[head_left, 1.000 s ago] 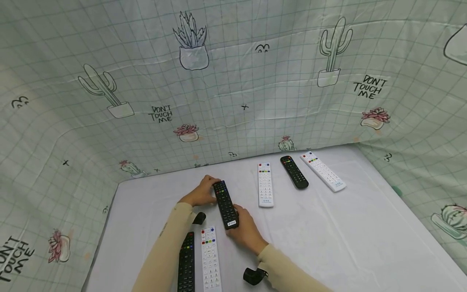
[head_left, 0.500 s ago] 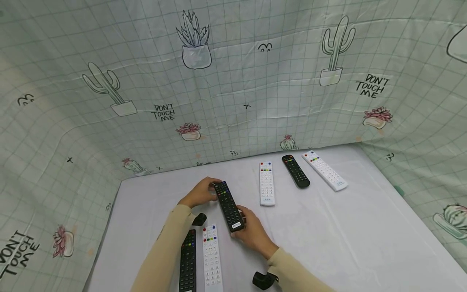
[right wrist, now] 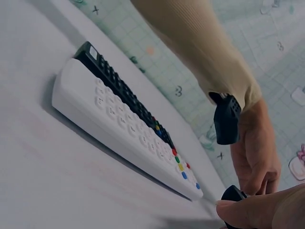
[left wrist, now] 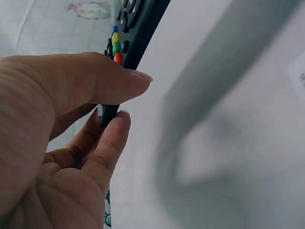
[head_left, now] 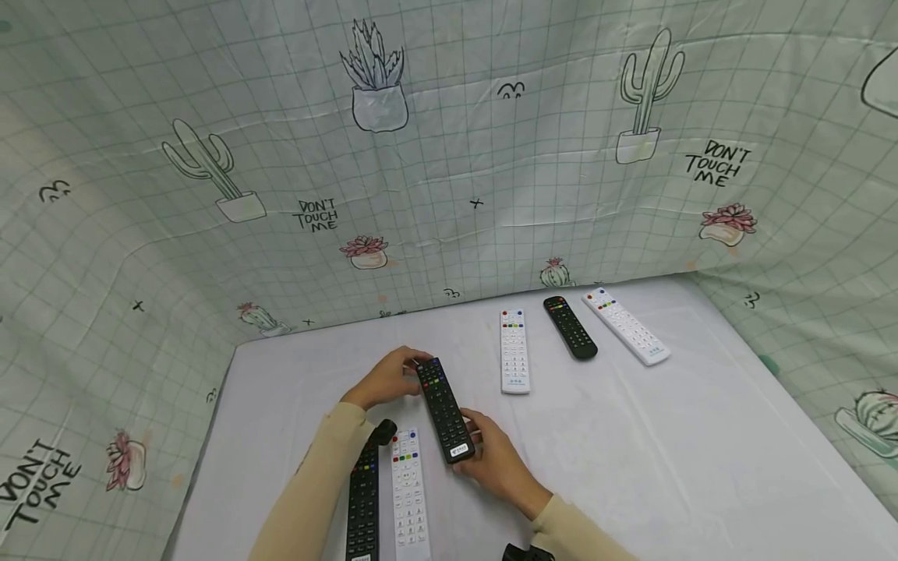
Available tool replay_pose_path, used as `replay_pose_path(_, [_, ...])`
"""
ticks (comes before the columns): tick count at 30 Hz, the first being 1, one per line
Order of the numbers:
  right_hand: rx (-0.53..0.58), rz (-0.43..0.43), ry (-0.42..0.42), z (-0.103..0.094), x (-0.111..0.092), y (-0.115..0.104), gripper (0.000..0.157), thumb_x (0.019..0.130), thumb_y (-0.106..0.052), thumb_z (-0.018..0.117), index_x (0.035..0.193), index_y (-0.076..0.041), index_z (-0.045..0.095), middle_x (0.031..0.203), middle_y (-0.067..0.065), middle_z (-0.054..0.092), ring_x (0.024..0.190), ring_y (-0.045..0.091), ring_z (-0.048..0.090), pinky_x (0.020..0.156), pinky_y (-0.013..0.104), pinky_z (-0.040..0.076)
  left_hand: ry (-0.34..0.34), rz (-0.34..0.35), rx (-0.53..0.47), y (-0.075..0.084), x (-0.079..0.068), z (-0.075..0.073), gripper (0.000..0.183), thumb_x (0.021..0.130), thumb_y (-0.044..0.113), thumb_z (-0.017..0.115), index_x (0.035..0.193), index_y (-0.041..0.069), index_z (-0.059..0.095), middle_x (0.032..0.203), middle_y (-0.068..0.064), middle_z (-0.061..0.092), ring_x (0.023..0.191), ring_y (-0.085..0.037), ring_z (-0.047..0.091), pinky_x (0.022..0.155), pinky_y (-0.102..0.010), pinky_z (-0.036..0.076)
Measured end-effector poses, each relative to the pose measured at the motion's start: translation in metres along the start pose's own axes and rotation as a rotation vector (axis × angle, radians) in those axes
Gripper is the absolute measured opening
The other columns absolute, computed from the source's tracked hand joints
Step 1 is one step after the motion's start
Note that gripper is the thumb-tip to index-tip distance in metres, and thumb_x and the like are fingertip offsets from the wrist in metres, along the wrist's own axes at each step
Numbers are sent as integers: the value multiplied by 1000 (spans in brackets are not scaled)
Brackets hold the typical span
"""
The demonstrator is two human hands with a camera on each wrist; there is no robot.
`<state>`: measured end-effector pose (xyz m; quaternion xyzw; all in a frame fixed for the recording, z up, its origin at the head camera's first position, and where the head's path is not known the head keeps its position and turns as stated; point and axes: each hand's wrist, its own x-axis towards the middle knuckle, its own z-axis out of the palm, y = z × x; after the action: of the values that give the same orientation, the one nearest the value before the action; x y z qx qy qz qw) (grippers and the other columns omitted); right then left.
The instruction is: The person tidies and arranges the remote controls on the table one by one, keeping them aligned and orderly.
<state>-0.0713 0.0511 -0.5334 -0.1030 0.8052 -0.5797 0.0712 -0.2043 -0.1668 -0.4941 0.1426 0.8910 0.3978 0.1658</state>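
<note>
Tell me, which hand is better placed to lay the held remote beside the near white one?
Probably the right hand: it holds the near end of the black remote, right of the near white remote; the left hand holds the far end.

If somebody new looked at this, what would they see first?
Probably the long black plastic remote, held between the left hand and right hand above the white table. Next, perhaps the pale green checked cloth behind, printed with potted cacti and the words DON'T TOUCH ME.
</note>
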Motion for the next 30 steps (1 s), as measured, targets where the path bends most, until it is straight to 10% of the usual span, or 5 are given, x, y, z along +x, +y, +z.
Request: replay_pose_path(30, [125,61,-189,-9,-46,9,96,65,17,80,151,16,37,111,12,58,90,18,60,70,25,61,-126,144,67,7,-33,28,58,78,-12,78,134,-2,66,125,-12,62,110,-26,63,98,-44,57])
